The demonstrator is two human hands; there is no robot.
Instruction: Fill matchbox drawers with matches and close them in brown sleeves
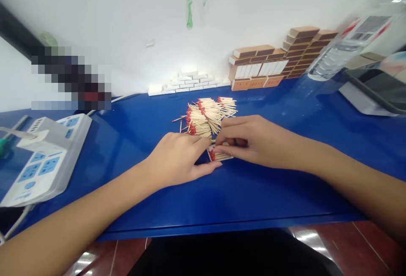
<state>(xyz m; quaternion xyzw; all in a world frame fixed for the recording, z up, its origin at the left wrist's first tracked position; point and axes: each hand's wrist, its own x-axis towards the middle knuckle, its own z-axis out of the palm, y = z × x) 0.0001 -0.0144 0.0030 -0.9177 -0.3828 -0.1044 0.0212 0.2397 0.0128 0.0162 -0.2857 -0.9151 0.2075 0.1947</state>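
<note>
In the head view, a small white matchbox tray (209, 154) lies on the blue table, with red-headed matches (218, 156) lying in it. My left hand (176, 157) steadies the tray from the left, forefinger on its far side and thumb along its near side. Over the tray, my right hand (253, 143) is closed in a pinch, its thumb and fingertips on matches near the red heads. The fingers partly hide the tray. Just beyond both hands, a loose pile of matches (203, 117) is heaped on the table, most heads pointing left.
White trays (190, 82) are stacked against the wall, beside brown matchbox sleeves (256, 66). A plastic bottle (333, 58) and a dark-rimmed container (377, 88) stand at the right. On the left lies a power strip (47, 162) with a plugged-in adapter and cable.
</note>
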